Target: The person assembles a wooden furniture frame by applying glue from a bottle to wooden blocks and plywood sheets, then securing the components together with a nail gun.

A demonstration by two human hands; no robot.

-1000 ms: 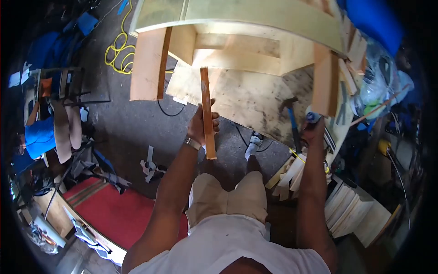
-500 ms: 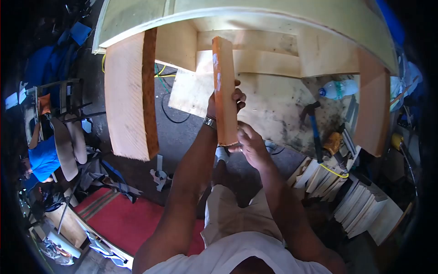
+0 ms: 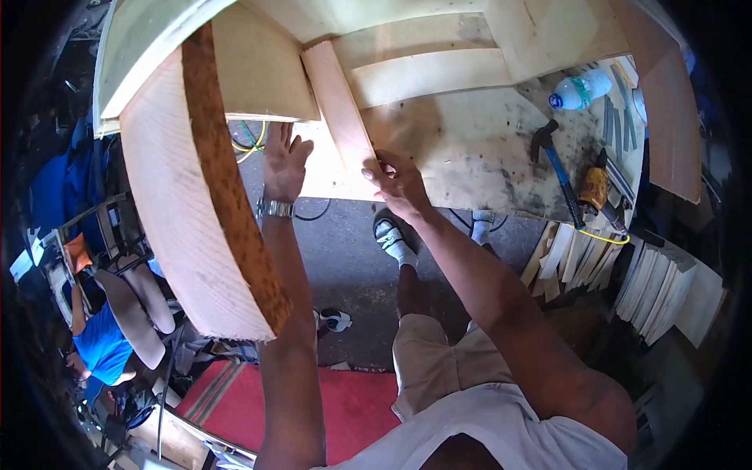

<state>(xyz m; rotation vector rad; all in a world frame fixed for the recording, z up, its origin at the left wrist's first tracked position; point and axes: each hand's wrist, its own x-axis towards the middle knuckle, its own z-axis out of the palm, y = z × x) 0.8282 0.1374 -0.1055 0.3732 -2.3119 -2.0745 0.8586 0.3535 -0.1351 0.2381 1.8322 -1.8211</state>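
Along the left inner side of the pale wooden carcass [image 3: 560, 39], the loose board [image 3: 341, 102] ran on a slant, its far end up by the side panel [image 3: 258, 70] and its near end toward the person. Right hand [image 3: 403, 188]: grasping that near end, thumb and fingers closed around the wood. Left hand [image 3: 286, 160]: empty, fingers extended and slightly parted, close under the side panel's lower edge; contact with the edge could not be told.

Judgement on handling: with only one end gripped, the far end seemed free to swing, so a firm but unstrained right grip and small wrist corrections looked best. The free left palm was well placed to steady the side panel or back up the board's length. Fingertips were better kept out of the seam between the two. Whether the board's long edge sat flush all along could not be judged; worth sighting down it.

Surroundings: hammer [image 3: 558, 168], yellow-brown tool [image 3: 594, 184] and water bottle [image 3: 581, 90] lay on the stained plywood sheet [image 3: 454, 153], right of the board and well apart from it
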